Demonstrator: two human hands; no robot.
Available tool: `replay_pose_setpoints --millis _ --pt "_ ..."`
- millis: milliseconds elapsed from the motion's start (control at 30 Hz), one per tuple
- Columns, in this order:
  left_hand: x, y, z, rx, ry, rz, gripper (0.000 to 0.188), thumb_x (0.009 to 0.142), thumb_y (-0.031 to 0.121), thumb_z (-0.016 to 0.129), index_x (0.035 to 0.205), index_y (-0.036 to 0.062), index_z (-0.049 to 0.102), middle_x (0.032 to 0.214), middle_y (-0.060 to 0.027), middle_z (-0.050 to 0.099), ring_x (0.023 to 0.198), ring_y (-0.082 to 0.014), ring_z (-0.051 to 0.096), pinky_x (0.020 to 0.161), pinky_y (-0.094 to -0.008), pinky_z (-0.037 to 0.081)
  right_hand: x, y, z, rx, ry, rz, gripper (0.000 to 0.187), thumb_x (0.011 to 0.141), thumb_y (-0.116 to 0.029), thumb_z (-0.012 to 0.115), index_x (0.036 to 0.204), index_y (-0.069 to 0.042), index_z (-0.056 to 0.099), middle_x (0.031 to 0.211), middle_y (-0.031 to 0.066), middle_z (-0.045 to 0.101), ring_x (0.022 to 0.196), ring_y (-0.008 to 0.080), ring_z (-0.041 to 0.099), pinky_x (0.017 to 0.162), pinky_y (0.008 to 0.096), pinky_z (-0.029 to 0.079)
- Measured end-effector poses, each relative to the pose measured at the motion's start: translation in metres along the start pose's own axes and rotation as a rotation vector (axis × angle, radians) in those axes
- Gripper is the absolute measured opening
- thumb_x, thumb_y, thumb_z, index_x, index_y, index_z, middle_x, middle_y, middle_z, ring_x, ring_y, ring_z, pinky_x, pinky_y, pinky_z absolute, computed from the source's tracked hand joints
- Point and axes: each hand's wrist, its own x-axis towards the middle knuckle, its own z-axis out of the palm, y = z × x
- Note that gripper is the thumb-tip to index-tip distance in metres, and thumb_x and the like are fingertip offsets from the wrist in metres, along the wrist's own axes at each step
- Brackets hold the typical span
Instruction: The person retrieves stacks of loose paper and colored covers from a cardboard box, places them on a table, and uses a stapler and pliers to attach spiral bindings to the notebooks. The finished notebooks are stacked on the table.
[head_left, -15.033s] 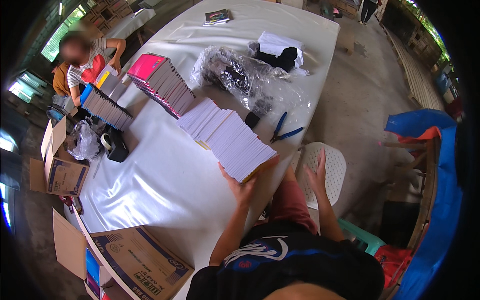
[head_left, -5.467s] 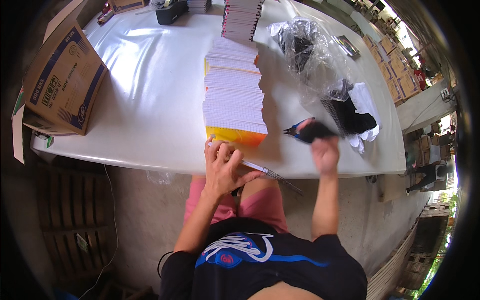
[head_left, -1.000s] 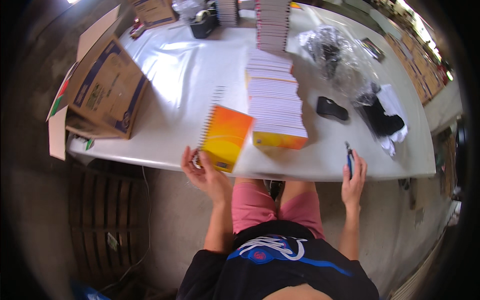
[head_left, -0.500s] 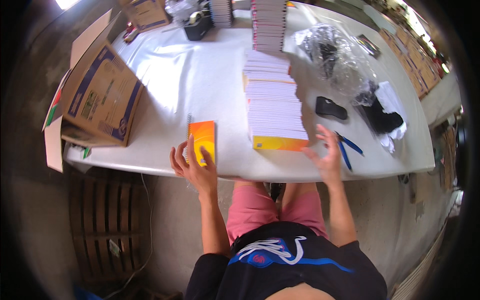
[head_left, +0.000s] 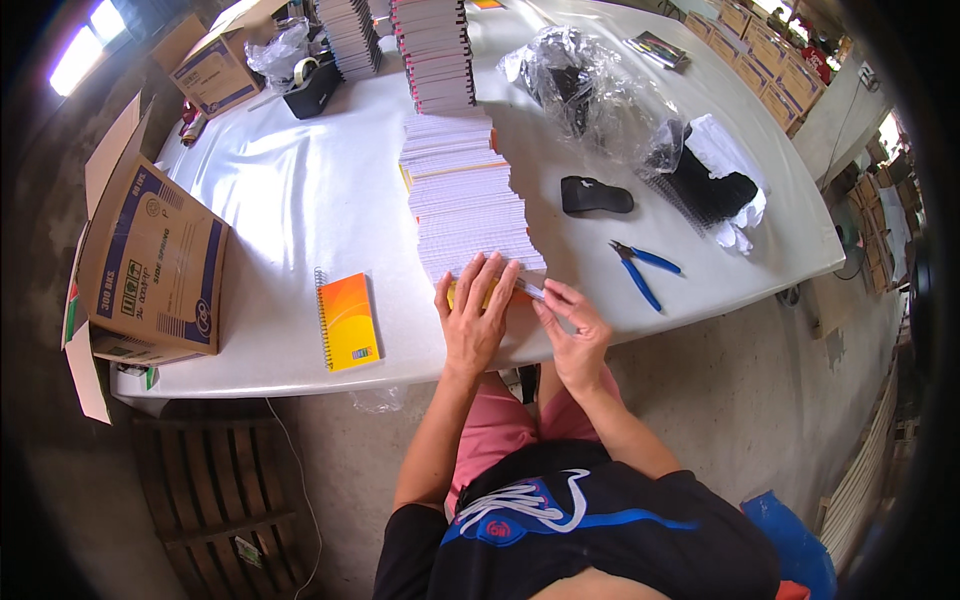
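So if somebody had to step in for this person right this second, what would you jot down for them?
Left hand: flat on the near end of the fanned row of notebooks, open.
Right hand: fingers at the front notebook's corner; grip unclear.
Done: one orange spiral notebook lies apart on the white table.
Left: the rest of the row.
Blue pliers lie to the right, a cardboard box on the left.

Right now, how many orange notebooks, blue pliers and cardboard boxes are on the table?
Finished orange notebook lying alone: 1
Blue-handled pliers: 1
Cardboard boxes: 2, a big box at the near left edge and a smaller box at the far end
Total: 4
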Motion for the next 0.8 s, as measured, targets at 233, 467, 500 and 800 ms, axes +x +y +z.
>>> replay_pose_setpoints --millis 233,467,500,800 --pt "-0.001 -0.008 0.002 -0.070 0.049 0.077 0.041 0.082 0.017 0.064 0.122 0.0252 0.060 0.128 0.0013 0.055 0.118 -0.0203 0.052 0.103 -0.0434 0.026 -0.023 0.002 -0.003 -0.054 -0.186 -0.050 0.052 0.080 -0.009 0.069 0.126 -0.002 0.045 0.142 0.0206 0.037 0.125 0.0326 0.044 0.099 0.0391 0.041" --pt "-0.005 -0.014 0.005 -0.147 0.108 0.139 0.035 0.082 0.013 0.063 0.116 0.0204 0.064 0.127 -0.0009 0.055 0.123 -0.0254 0.049 0.104 -0.0526 0.026 -0.034 0.001 0.004 0.007 -0.225 -0.131 0.056 0.079 -0.004 0.066 0.127 0.000 0.037 0.142 0.0242 0.034 0.128 0.0355 0.039 0.104 0.0424 0.034" --pt "-0.007 -0.014 0.007 -0.185 0.123 0.133 0.035 0.082 0.012 0.063 0.115 0.0196 0.064 0.126 -0.0013 0.056 0.123 -0.0261 0.049 0.104 -0.0543 0.025 -0.036 0.003 0.003 -0.023 -0.231 -0.178 0.058 0.079 -0.004 0.066 0.128 0.000 0.036 0.140 0.0237 0.035 0.127 0.0350 0.041 0.104 0.0422 0.035" --pt "-0.007 -0.011 -0.003 -0.105 -0.030 0.175 0.037 0.072 0.019 0.069 0.108 0.0185 0.064 0.134 -0.0013 0.046 0.127 -0.0284 0.041 0.109 -0.0587 0.018 0.014 0.006 -0.023 0.284 -0.357 0.057 0.078 0.071 0.005 0.056 0.142 -0.004 0.025 0.126 0.0143 0.044 0.105 0.0252 0.058 0.086 0.0333 0.043"
